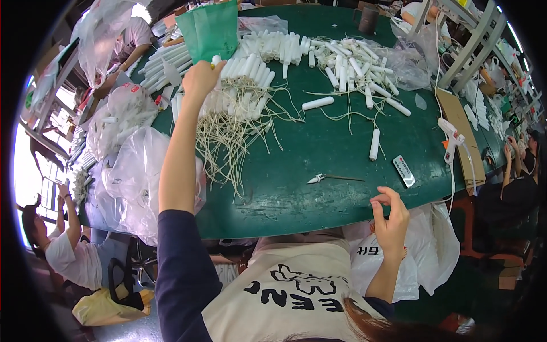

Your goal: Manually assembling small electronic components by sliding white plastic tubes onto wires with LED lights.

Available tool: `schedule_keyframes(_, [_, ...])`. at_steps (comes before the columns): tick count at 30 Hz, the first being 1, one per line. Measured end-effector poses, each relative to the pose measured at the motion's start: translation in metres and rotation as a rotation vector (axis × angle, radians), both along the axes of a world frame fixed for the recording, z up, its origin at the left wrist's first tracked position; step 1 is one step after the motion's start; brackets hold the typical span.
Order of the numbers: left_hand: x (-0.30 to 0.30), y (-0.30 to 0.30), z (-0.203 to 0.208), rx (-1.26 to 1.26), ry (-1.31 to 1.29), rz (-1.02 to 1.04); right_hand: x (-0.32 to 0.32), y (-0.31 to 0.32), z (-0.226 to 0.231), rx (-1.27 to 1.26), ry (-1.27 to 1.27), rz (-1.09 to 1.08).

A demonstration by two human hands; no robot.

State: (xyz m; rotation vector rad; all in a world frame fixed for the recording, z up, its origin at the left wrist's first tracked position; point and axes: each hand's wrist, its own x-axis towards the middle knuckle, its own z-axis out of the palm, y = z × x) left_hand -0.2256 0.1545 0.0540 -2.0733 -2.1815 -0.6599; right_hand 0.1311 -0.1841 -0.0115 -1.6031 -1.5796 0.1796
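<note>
My left hand (200,81) reaches to the far left side of the green table, its fingers closed at a short white tube (216,59) whose round end shows above them. Just beyond hangs a green translucent bag (208,31). Beside that wrist lies a heap of white tubes (246,68) with thin cream wires (228,134) trailing toward me. Over the table's near edge, my right hand (391,219) is empty, fingers bent and apart. Closest to it are a white remote control (403,171) and a small white pointed piece (315,179) with a thin brown rod.
More wired white tubes (347,65) are piled at the back right. A white glue gun (452,139) hangs by a cardboard sheet (460,137) at the right. Clear plastic bags (139,176) crowd the left edge. A dark mug (368,20) stands far back. Other people sit around.
</note>
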Motion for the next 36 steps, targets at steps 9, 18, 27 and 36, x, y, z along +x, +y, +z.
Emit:
schedule_keyframes(9, [0.047,0.064,-0.020,-0.093,-0.056,-0.041,0.010,-0.001,-0.001,-0.044,-0.016,-0.050])
schedule_keyframes(18, [0.044,0.094,-0.040,-0.059,-0.040,-0.006,0.018,-0.003,-0.003,-0.076,-0.023,-0.059])
schedule_keyframes(27, [0.133,0.000,-0.016,-0.005,-0.020,-0.614,0.013,0.003,-0.009,-0.041,-0.009,-0.044])
schedule_keyframes(36, [0.172,-0.025,-0.093,-0.028,0.321,-0.632,0.004,-0.002,-0.006,0.008,-0.046,-0.004])
